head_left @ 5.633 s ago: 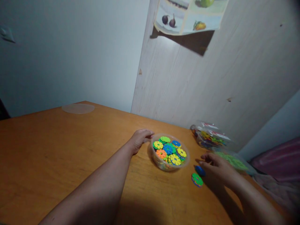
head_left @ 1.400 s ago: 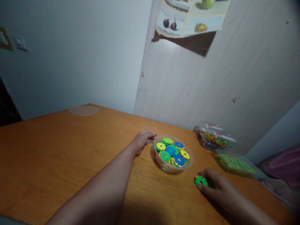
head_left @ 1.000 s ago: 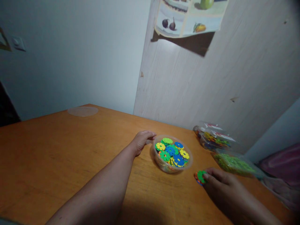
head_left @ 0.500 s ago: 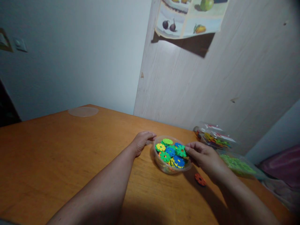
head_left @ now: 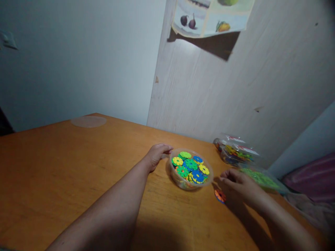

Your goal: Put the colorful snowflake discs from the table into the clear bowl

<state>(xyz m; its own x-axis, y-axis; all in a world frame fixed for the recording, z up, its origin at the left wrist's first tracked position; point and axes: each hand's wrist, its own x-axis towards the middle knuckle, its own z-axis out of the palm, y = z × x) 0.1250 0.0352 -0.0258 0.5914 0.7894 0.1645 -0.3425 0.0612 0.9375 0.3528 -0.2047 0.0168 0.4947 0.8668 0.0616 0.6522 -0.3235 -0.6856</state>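
Observation:
A clear round plastic tub (head_left: 173,175) stands on the wooden table (head_left: 65,167), filled with several flat flower-shaped discs (head_left: 191,165) in green, yellow, blue and orange. My left hand (head_left: 156,155) rests against the tub's left rim, its fingers curled on the edge. My right hand (head_left: 239,186) hovers low over the table just right of the tub, fingers loosely bent with nothing between them. An orange disc (head_left: 220,195) lies on the table right under its fingertips.
Two clear bags lie at the table's far right by the wall, one with mixed coloured pieces (head_left: 234,152), one with green pieces (head_left: 261,178). A clear lid (head_left: 88,121) sits at the far left corner. A fruit poster (head_left: 209,17) hangs on the pale wooden panel.
My right hand picked the green disc off the table, dropped it into the tub, then came back down to the orange disc. My left hand stayed on the rim.

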